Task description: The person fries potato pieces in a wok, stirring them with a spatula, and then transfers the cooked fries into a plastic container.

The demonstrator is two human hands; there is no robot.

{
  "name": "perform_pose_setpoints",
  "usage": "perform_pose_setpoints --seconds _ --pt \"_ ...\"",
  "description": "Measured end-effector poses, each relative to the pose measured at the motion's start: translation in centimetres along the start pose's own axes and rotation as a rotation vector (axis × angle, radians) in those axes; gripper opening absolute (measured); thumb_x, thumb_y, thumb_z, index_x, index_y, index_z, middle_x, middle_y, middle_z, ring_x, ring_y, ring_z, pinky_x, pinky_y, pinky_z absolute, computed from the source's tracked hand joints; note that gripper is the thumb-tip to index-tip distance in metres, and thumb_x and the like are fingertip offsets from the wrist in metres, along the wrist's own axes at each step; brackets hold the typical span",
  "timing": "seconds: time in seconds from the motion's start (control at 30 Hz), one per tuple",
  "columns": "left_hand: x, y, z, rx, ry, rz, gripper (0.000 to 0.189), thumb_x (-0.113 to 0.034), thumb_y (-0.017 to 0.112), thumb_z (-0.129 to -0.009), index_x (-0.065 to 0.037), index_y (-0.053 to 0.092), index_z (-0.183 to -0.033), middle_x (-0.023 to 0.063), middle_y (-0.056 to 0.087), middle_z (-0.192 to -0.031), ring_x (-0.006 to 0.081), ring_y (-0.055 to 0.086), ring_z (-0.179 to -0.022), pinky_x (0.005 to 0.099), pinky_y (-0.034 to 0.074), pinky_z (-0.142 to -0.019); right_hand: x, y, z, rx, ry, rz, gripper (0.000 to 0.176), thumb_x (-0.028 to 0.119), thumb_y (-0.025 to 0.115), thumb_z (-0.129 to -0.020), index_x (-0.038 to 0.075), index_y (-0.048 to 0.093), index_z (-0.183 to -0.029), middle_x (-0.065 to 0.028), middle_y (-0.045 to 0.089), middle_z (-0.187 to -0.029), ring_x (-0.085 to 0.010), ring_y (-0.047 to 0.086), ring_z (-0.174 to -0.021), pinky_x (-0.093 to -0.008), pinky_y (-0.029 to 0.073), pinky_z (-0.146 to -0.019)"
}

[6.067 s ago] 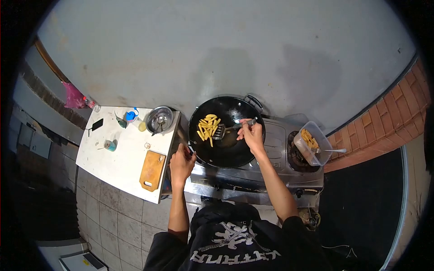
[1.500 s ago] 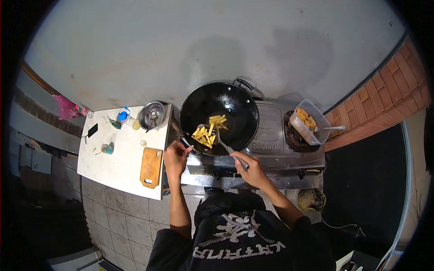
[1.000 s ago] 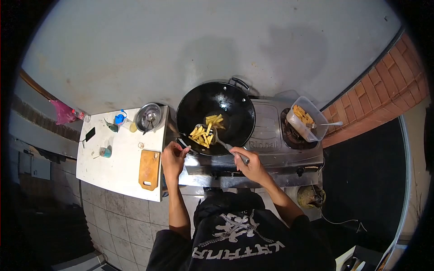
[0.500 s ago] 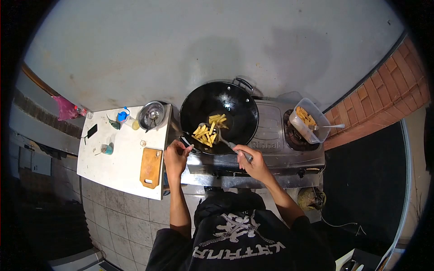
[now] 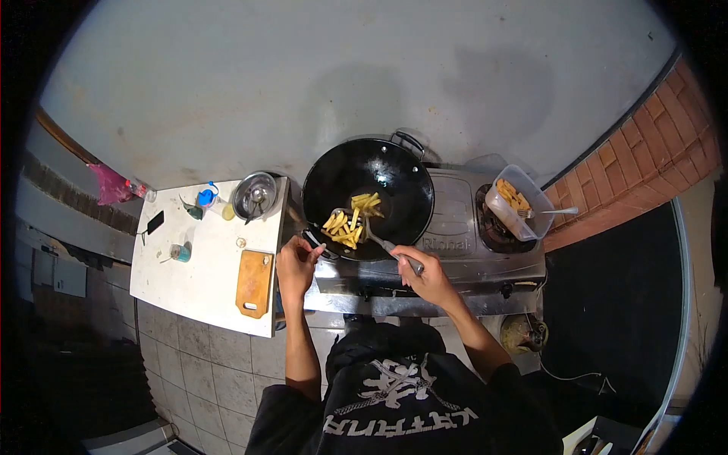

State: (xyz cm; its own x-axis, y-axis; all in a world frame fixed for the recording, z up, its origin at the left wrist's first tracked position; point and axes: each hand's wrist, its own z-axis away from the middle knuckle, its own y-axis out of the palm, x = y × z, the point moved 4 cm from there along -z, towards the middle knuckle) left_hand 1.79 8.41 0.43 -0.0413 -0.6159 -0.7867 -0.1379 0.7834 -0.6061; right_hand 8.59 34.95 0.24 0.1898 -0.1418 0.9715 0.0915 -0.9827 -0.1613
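A large black wok (image 5: 402, 182) sits on the stove, with yellow potato fries (image 5: 345, 229) gathered at its near left side. My right hand (image 5: 422, 271) is closed around the grey handle of a spatula (image 5: 385, 244), and its metal head reaches in among the fries. At the wok's near left rim, my left hand (image 5: 297, 265) is closed on the black wok handle (image 5: 311, 239). Its fingertips partly hide the grip.
On the right burner stands a clear plastic container (image 5: 540, 220) of fried pieces with a fork (image 5: 561, 211). The white table (image 5: 201, 265) at left holds a metal bowl (image 5: 254, 196), cutting board (image 5: 254, 282), phone (image 5: 155, 221) and jar (image 5: 180, 252). Behind is a grey wall.
The fries at the near left of the wok have shifted slightly. Both hands stay in nearly the same place, and the view has moved a little.
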Motion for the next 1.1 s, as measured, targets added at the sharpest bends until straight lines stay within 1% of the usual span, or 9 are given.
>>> perform_pose_setpoints --seconds 0.13,0.2,0.23,0.33,0.53,0.63,0.77,0.87,1.1 --pt "-0.1 -0.1 0.0 0.013 -0.014 0.025 0.032 -0.014 0.083 -0.081 0.0 0.055 -0.074 0.0121 0.063 -0.059 0.0175 0.06 -0.052 0.0316 0.044 -0.052 -0.3 -0.1 0.0 0.001 0.018 -0.01 0.021 0.011 0.054 -0.103 -0.002 0.062 -0.117 -0.0023 0.057 -0.072 -0.0073 0.054 -0.06 -0.0249 0.047 -0.057" --pt "0.1 0.0 0.0 0.014 -0.014 0.032 0.032 -0.014 0.083 -0.081 0.0 0.055 -0.075 0.012 0.063 -0.059 0.0175 0.06 -0.052 0.0315 0.044 -0.052 -0.6 -0.2 0.0 0.02 0.007 0.03 0.023 0.012 0.058 -0.101 -0.001 0.063 -0.119 -0.0066 0.068 -0.084 -0.0096 0.064 -0.063 -0.0261 0.052 -0.055" --pt "0.1 0.0 -0.1 0.014 -0.014 0.04 0.032 -0.015 0.083 -0.082 0.0 0.055 -0.075 0.0119 0.063 -0.059 0.0175 0.059 -0.052 0.0314 0.044 -0.052 -0.6 -0.2 0.0 0.019 0.007 0.03 0.023 0.012 0.058 -0.101 -0.001 0.063 -0.119 -0.0066 0.068 -0.084 -0.0096 0.064 -0.063 -0.0261 0.052 -0.055" --pt "0.0 -0.1 -0.1 0.024 -0.016 0.03 0.033 -0.016 0.082 -0.082 0.0 0.055 -0.075 0.0115 0.062 -0.059 0.0178 0.058 -0.051 0.0318 0.043 -0.052 -0.5 -0.3 0.0 0.01 -0.006 0.03 0.023 0.013 0.057 -0.101 0.0 0.063 -0.119 -0.0049 0.066 -0.08 -0.0094 0.063 -0.062 -0.0261 0.051 -0.055" --pt "0.9 0.0 -0.4 0.005 0.01 0.043 0.033 -0.018 0.081 -0.084 0.0 0.054 -0.076 0.0113 0.06 -0.059 0.0188 0.057 -0.051 0.0328 0.042 -0.052 -1.0 -0.7 -0.3 -0.035 0.059 -0.167 0.021 0.013 0.053 -0.104 0.0 0.063 -0.116 -0.0008 0.059 -0.07 -0.0062 0.054 -0.054 -0.0242 0.047 -0.05" --pt "0.4 -0.1 -0.2 0.006 -0.013 0.046 0.033 -0.018 0.081 -0.085 0.0 0.053 -0.077 0.0115 0.061 -0.059 0.0188 0.058 -0.052 0.0327 0.043 -0.052 -1.7 -1.2 -1.6 -0.069 0.098 -0.241 0.024 0.015 0.047 -0.106 -0.002 0.063 -0.111 -0.0022 0.056 -0.064 -0.0056 0.051 -0.049 -0.0246 0.046 -0.047" --pt "0.5 -0.1 -0.3 0.009 -0.008 0.071 0.034 -0.019 0.08 -0.085 0.0 0.053 -0.077 0.0118 0.061 -0.059 0.0188 0.059 -0.053 0.0324 0.043 -0.053 -2.2 -1.7 -3.2 -0.102 0.165 -0.296 0.027 0.017 0.045 -0.107 -0.005 0.062 -0.106 -0.005 0.056 -0.063 -0.0065 0.049 -0.045 -0.0258 0.048 -0.043" --pt "0.5 -0.2 -0.3 0.012 -0.009 0.061 0.034 -0.018 0.08 -0.086 0.0 0.053 -0.077 0.0116 0.062 -0.059 0.0182 0.059 -0.053 0.0318 0.043 -0.053 -2.7 -1.9 -4.0 -0.123 0.194 -0.31 0.032 0.02 0.043 -0.109 -0.007 0.061 -0.107 -0.0082 0.055 -0.063 -0.008 0.049 -0.046 -0.0265 0.049 -0.045" --pt "0.9 -0.2 -0.3 0.018 -0.021 0.107 0.034 -0.017 0.079 -0.086 0.0 0.052 -0.076 0.0108 0.06 -0.059 0.0163 0.059 -0.053 0.0311 0.043 -0.053 -2.9 -2.0 -4.1 -0.12 0.171 -0.311 0.032 0.019 0.043 -0.108 -0.007 0.062 -0.105 -0.0094 0.056 -0.062 -0.0087 0.049 -0.045 -0.0271 0.049 -0.044"
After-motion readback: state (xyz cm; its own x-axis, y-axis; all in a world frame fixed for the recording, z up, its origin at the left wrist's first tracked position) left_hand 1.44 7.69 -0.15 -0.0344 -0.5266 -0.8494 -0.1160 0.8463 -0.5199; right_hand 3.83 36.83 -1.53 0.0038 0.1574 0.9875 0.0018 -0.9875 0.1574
